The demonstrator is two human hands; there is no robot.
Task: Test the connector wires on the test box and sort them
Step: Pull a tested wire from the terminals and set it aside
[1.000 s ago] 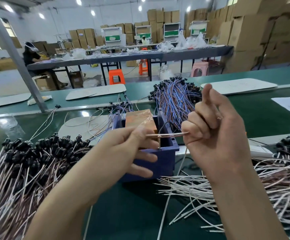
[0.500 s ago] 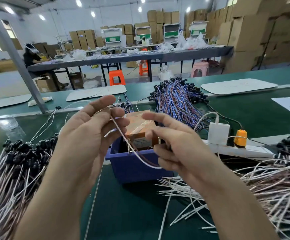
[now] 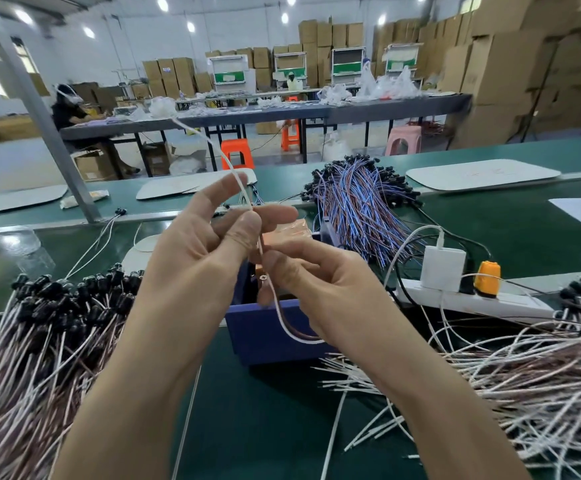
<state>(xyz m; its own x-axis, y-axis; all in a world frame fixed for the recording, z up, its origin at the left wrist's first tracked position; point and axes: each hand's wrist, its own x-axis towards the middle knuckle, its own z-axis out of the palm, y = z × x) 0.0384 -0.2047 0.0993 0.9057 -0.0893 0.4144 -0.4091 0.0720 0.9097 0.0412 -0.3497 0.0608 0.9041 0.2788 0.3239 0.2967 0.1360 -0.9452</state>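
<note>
Now the left hand [image 3: 206, 258] and right hand [image 3: 323, 289] (each pinching it) raise the wire [image 3: 219, 150] off the test box [image 3: 257, 327], likely toward sorting.

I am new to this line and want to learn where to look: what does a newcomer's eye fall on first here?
First, the left hand and right hand in the middle, both pinching one thin white wire above the blue box. Then the heaps around them: black-tipped wires at left, white and brown wires at right, a blue-purple bundle behind.
</note>
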